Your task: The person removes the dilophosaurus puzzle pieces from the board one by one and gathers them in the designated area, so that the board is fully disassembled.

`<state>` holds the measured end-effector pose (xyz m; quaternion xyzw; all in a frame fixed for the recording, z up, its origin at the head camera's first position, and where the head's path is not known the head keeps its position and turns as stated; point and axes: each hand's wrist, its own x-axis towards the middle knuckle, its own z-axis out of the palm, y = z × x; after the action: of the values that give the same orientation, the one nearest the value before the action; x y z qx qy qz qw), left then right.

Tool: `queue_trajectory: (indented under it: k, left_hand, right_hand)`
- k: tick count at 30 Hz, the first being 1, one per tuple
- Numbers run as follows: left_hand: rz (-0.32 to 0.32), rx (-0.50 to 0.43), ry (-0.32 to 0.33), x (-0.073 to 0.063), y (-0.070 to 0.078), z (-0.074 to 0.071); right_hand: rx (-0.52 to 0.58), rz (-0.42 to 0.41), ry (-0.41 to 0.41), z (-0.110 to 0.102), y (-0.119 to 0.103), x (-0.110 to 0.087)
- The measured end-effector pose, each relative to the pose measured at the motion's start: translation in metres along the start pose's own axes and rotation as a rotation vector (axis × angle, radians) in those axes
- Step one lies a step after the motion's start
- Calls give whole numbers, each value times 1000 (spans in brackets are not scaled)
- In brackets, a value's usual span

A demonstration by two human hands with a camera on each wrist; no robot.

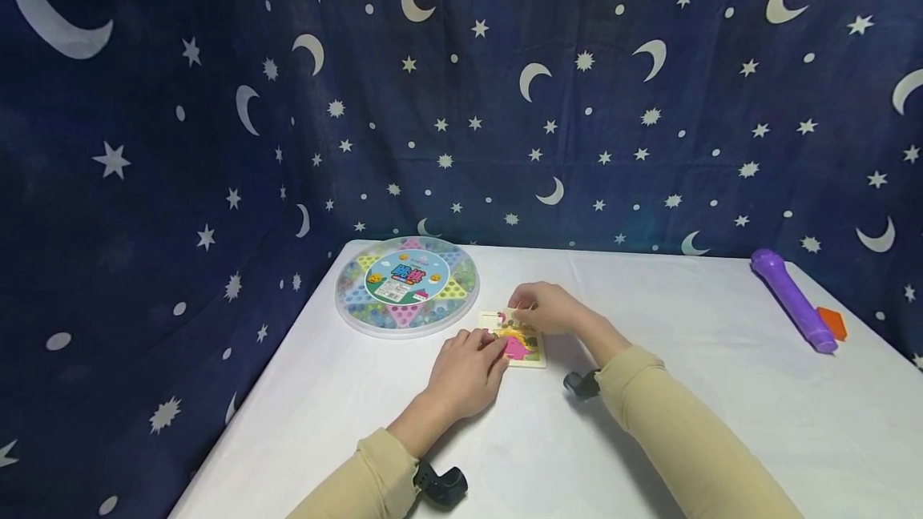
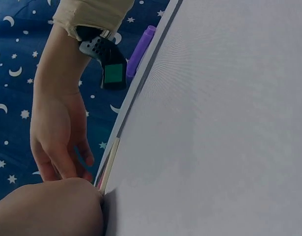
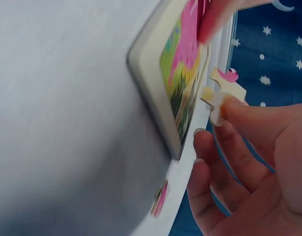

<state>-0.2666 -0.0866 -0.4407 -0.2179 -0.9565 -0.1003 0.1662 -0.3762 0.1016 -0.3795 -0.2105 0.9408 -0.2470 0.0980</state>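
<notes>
And your right hand (image 1: 551, 308) has it in a narrow pinch: a small, flat, cream-edged jigsaw piece with a rounded pink patch (image 3: 233, 90), thumb on one side, fingertip on the other! The remaining fingers curve loosely below it. You've got the piece at the far edge of the rectangular cream-bordered picture puzzle board (image 1: 525, 349); whether the two touch, the views don't settle.

Over to your left hand (image 1: 465, 371), and its grip holds nothing up: relaxed fingers rest over the board's left side, thumb lying against the printed pink figure, with yellow and green around it. The board sits flat on the white cloth-covered table (image 1: 685, 303), right between your hands.

Low in your right wrist view, a small pink-and-dark item (image 3: 159, 199) lies past the board's corner, too blurred to name.

Just beyond your left hand sits the round, clear-rimmed game board with coloured star points and a blue centre label (image 1: 407, 287). Way out to your right, a long purple cylindrical stick (image 1: 793, 301) lies slanted, a flat orange angular piece (image 1: 832, 323) right beside it.
</notes>
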Motion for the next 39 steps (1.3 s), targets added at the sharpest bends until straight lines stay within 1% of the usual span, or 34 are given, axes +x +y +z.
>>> queue_trajectory:
  k: [5,10,17,21,25,30,35,39]
  left_hand:
    - [-6,-16,26,-1,0,2]
    - [4,-45,57,-2,-2,2]
    - [7,-65,79,-6,-4,3]
    - [18,-67,88,-6,-4,4]
    - [29,-68,98,-4,-4,4]
    - [27,-75,100,-4,-4,4]
    - [23,-77,108,-5,-4,4]
    - [21,-76,108,-5,-4,5]
  right_hand:
    - [27,3,61,-13,13,-8]
    - [29,19,90,-24,23,-15]
    - [2,34,136,-29,38,-17]
    - [2,64,155,-32,49,-19]
    - [11,113,182,-36,58,-22]
    - [26,175,174,-37,68,-24]
    - [38,205,160,-38,77,-25]
    - [50,237,133,-41,82,-27]
